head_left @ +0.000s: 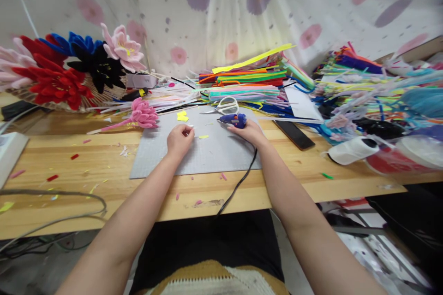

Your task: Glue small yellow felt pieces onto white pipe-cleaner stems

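Note:
My right hand is wrapped round a blue hot glue gun, its nozzle pointing left over the grey cutting mat. A black cord runs from it toward the table's front edge. My left hand is closed in a pinch above the mat; a tiny pale bit shows at the fingertips, too small to name. Just beyond it lie yellow cut pieces, and a yellow strip lies between the hands. Scissors with pale handles rest behind the glue gun. A pink pipe-cleaner flower lies at the mat's left.
Pipe-cleaner flowers stand at the back left. Bundles of coloured pipe cleaners line the back. A phone and a white device lie at the right. A grey cable crosses the left front; scraps dot the wooden table.

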### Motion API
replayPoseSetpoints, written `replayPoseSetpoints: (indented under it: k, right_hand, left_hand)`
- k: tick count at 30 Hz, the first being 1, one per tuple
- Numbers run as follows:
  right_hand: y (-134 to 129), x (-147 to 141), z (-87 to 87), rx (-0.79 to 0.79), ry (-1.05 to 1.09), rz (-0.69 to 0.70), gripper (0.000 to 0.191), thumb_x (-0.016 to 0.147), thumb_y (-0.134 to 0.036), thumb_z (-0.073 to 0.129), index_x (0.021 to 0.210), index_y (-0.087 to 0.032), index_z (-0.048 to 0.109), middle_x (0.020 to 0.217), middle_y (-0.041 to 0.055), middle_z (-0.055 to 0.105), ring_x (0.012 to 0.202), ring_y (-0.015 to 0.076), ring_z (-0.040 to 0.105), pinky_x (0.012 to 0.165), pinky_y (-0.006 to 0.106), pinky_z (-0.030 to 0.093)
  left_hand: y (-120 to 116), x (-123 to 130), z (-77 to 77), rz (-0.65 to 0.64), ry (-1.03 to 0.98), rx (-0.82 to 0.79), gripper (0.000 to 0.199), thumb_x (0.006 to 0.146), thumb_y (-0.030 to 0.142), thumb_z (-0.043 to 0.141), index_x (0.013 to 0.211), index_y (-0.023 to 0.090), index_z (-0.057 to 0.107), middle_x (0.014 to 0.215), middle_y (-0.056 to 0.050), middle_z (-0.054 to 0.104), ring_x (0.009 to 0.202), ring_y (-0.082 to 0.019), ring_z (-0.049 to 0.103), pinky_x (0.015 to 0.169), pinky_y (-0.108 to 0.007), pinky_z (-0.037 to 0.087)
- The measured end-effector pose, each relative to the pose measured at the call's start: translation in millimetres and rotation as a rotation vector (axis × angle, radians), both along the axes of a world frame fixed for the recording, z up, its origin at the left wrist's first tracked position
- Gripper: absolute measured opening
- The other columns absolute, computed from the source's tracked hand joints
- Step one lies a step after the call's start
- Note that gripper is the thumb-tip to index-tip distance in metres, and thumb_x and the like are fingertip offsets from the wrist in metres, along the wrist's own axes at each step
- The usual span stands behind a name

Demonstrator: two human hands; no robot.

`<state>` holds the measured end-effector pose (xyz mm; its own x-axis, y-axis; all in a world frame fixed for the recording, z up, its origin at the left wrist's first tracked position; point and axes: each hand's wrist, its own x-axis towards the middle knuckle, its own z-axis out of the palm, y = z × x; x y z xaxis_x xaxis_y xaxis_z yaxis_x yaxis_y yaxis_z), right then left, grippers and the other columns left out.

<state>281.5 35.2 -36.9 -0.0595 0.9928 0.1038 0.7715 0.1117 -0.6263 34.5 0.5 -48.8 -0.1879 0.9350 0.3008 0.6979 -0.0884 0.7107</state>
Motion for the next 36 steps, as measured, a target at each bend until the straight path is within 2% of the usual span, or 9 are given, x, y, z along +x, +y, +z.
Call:
replayPoseSetpoints:
  k: [6, 9, 11, 14, 16, 18, 21, 27, 36]
  right_hand:
    - [-24.7, 18.2, 29.9, -0.155, -0.411, -0.117, 0.045, 0.055, -0.056, 0.069, 0.077, -0.018, 0.059, 0.074, 0.0053, 0.063, 0.067, 0.018, 0.057, 0.057, 0.026, 0.038]
    - [-35.0, 12.8, 44.4, -0.259, -0.469, -0.02, 0.032, 0.063, -0.05, 0.065, 0.064, -0.02, 0.056, 0.061, 0.003, 0.06, 0.057, 0.0156, 0.053, 0.052, 0.026, 0.033]
    - [-37.3, -0.9, 48.3, -0.266, -0.477, 0.026, 0.028, 0.068, -0.046, 0.062, 0.061, -0.021, 0.056, 0.06, 0.0031, 0.061, 0.058, 0.0158, 0.053, 0.053, 0.027, 0.032]
    - [-32.6, -31.2, 41.1, -0.211, -0.389, 0.173, 0.017, 0.073, -0.036, 0.06, 0.067, -0.02, 0.057, 0.068, 0.0023, 0.064, 0.064, 0.0147, 0.055, 0.056, 0.025, 0.033]
    - [-25.5, -52.4, 30.2, -0.069, -0.261, 0.283, 0.008, 0.074, -0.027, 0.058, 0.076, -0.019, 0.058, 0.078, 0.0023, 0.065, 0.069, 0.0132, 0.056, 0.059, 0.023, 0.034]
    - [-17.8, -70.4, 19.6, 0.023, -0.192, 0.263, 0.01, 0.075, -0.022, 0.057, 0.084, -0.019, 0.058, 0.087, 0.0032, 0.065, 0.073, 0.0131, 0.056, 0.063, 0.023, 0.036]
    - [-9.8, -87.7, 11.5, -0.022, -0.166, 0.258, 0.021, 0.072, -0.019, 0.06, 0.093, -0.019, 0.056, 0.091, 0.0037, 0.065, 0.079, 0.0141, 0.058, 0.067, 0.024, 0.038]
    - [-7.0, -93.2, 14.6, -0.196, -0.183, 0.274, 0.022, 0.068, -0.012, 0.059, 0.087, -0.022, 0.057, 0.083, 0.0005, 0.064, 0.072, 0.0139, 0.057, 0.062, 0.024, 0.038]
    - [-8.6, -90.1, 2.5, -0.153, -0.026, 0.18, 0.027, 0.068, -0.02, 0.062, 0.094, -0.02, 0.054, 0.082, -0.0005, 0.062, 0.073, 0.0126, 0.056, 0.064, 0.024, 0.038]
  left_hand:
    - [0.0, -1.3, 0.9, 0.029, -0.048, 0.031, 0.012, 0.072, 0.027, 0.052, 0.068, 0.019, 0.059, 0.071, 0.0, 0.061, 0.065, -0.013, 0.053, 0.066, -0.025, 0.04]
    - [-0.5, -0.6, 1.5, 0.038, -0.046, 0.03, 0.011, 0.073, 0.027, 0.052, 0.068, 0.02, 0.059, 0.072, 0.0, 0.061, 0.067, -0.013, 0.054, 0.067, -0.026, 0.04]
    - [-1.0, -0.1, 1.9, 0.042, -0.032, 0.023, 0.01, 0.073, 0.027, 0.052, 0.069, 0.02, 0.059, 0.072, 0.0, 0.061, 0.068, -0.013, 0.054, 0.068, -0.026, 0.04]
    - [-1.5, -0.2, 2.2, 0.039, -0.019, 0.019, 0.011, 0.073, 0.027, 0.052, 0.069, 0.02, 0.059, 0.071, 0.0, 0.061, 0.068, -0.013, 0.054, 0.068, -0.025, 0.04]
    - [-1.2, -1.0, 1.9, 0.036, -0.015, 0.021, 0.011, 0.073, 0.027, 0.052, 0.069, 0.02, 0.059, 0.071, 0.0, 0.061, 0.068, -0.013, 0.054, 0.067, -0.025, 0.04]
    - [-0.5, -2.1, 1.0, 0.03, -0.012, 0.031, 0.011, 0.073, 0.027, 0.052, 0.068, 0.02, 0.059, 0.071, 0.0, 0.061, 0.067, -0.013, 0.054, 0.067, -0.025, 0.04]
    - [0.5, -3.9, -1.0, 0.017, -0.015, 0.043, 0.012, 0.073, 0.028, 0.052, 0.068, 0.02, 0.059, 0.07, 0.0, 0.06, 0.066, -0.013, 0.053, 0.067, -0.026, 0.04]
    - [0.6, -4.3, -2.3, 0.005, -0.025, 0.042, 0.012, 0.073, 0.028, 0.052, 0.069, 0.02, 0.06, 0.07, 0.0, 0.06, 0.066, -0.013, 0.053, 0.066, -0.025, 0.04]
    - [0.8, -2.2, -1.3, -0.009, -0.025, 0.057, 0.011, 0.072, 0.026, 0.053, 0.067, 0.019, 0.059, 0.069, 0.0, 0.059, 0.065, -0.012, 0.052, 0.065, -0.025, 0.039]
